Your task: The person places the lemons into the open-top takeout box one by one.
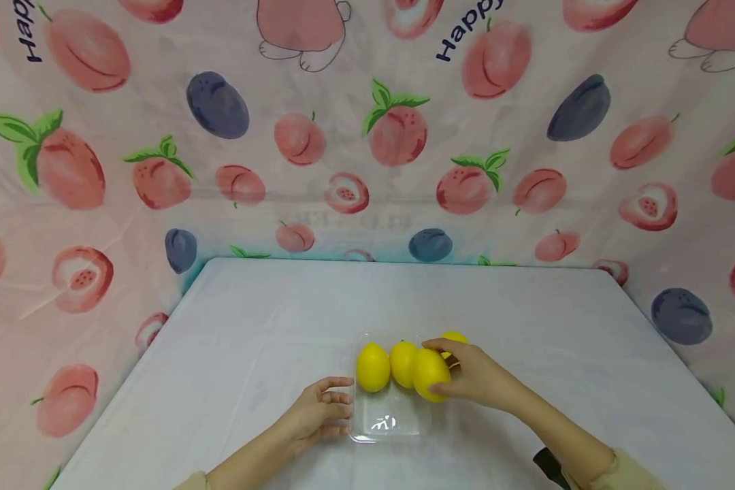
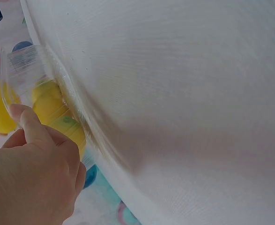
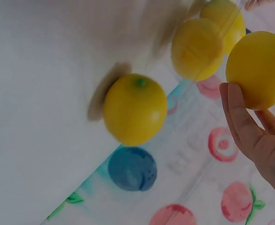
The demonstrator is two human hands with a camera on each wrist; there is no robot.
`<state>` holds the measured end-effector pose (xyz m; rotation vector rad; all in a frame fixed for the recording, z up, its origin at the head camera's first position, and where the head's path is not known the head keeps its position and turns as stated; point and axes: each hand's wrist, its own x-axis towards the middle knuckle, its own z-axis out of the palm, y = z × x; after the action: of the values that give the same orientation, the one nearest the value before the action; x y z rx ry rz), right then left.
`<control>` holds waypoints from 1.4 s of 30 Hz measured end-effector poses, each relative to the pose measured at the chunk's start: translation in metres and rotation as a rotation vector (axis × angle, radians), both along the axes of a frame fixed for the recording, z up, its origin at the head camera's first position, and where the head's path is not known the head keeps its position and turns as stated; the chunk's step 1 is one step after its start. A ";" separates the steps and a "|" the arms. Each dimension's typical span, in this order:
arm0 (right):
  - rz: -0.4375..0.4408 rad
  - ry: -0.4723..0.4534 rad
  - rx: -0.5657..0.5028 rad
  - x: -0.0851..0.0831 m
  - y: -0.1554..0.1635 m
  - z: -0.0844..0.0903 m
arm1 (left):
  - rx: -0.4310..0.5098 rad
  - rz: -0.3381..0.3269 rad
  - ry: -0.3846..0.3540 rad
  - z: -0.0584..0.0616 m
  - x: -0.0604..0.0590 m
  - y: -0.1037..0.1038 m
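A clear plastic box (image 1: 387, 427) lies on the white table with two yellow lemons (image 1: 373, 367) side by side in its far part. At the box's left wall is my left hand (image 1: 317, 412), its fingers spread and fingertips against the side. My right hand (image 1: 482, 381) holds another lemon (image 1: 430, 376) between thumb and fingers, over the right side of the box. This held lemon (image 3: 259, 70) is raised in the right wrist view. A further lemon (image 3: 135, 110), with a green stem end, rests on the table outside the box, partly hidden behind my right hand in the head view.
White cloth covers the table (image 1: 269, 313) around the box. A curtain (image 1: 355, 136) printed with peaches and blue fruit hangs behind and at both sides. Below my right forearm a dark object (image 1: 550, 468) shows near the front.
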<state>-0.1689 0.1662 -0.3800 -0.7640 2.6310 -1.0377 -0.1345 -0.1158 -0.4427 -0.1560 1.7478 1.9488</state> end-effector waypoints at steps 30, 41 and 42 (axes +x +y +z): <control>0.097 -0.024 -0.002 0.021 -0.069 -0.020 | 0.027 -0.041 0.003 -0.002 -0.001 0.000; 0.098 0.009 0.024 0.022 -0.074 -0.025 | 0.042 -0.034 -0.007 -0.002 0.000 0.001; 0.099 0.015 0.026 0.022 -0.075 -0.025 | 0.042 -0.032 -0.006 -0.002 0.000 0.001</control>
<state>-0.1465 0.0917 -0.4049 -0.8897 2.5849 -0.9738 -0.1345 -0.1148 -0.4451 -0.1180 1.6936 1.9588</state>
